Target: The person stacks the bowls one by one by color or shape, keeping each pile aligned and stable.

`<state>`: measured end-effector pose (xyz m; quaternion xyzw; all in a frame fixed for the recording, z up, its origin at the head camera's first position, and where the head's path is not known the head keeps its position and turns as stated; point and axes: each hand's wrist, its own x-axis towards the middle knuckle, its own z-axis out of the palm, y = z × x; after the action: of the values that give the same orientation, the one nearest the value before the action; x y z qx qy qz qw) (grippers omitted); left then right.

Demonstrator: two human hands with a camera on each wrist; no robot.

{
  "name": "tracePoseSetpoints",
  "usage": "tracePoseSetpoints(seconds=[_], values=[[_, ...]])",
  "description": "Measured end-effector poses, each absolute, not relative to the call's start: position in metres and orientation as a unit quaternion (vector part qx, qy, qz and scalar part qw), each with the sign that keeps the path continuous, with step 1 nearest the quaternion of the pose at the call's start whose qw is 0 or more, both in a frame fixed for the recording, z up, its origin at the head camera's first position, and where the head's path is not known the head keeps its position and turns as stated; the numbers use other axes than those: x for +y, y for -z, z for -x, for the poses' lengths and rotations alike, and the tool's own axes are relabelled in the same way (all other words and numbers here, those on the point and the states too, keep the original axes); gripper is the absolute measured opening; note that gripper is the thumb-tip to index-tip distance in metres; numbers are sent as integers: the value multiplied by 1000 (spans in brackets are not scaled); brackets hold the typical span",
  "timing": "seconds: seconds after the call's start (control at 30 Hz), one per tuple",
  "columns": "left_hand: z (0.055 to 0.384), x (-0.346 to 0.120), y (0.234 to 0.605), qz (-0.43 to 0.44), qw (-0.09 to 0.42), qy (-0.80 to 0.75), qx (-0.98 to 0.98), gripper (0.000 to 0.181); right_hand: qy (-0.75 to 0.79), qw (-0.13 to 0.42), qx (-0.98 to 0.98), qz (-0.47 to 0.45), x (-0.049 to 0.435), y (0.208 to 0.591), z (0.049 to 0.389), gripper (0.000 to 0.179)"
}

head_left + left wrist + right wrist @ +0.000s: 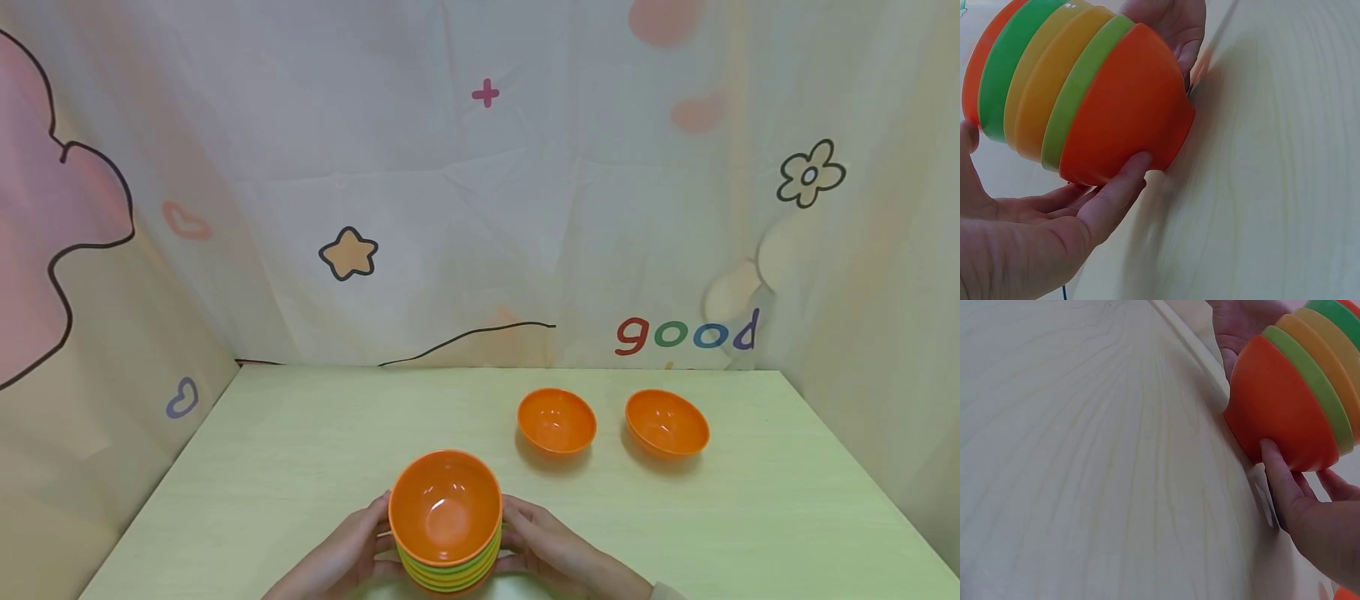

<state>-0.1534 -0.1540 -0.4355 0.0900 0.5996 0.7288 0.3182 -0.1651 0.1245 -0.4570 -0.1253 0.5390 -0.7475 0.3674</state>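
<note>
While two orange bowls stand apart on the far right part of the surface, the left one near the right one, a bowl stack is held at the near edge, left of them both, in the head view. The left hand and the right hand flank it, each grip clamped on its own side with fingers curved round the bowls. A curtain printed with a star and the word "good" hangs behind.

In the left wrist view the stack runs upward from a red-orange bowl through light green, amber, yellow and green to an orange one on top. A left fingertip rests against the lowest bowl; the right hand shows on the other side.

In the right wrist view a right fingertip presses the lowest bowl near its foot, with the left hand beyond. Whether that foot touches the surface is hard to judge from these angles.
</note>
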Motion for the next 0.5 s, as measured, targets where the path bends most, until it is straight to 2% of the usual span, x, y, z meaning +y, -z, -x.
tracePoseSetpoints(seconds=[0.5], values=[[154, -152, 438, -63, 313, -727, 608, 76, 750, 364, 534, 142, 126, 457, 166, 66]])
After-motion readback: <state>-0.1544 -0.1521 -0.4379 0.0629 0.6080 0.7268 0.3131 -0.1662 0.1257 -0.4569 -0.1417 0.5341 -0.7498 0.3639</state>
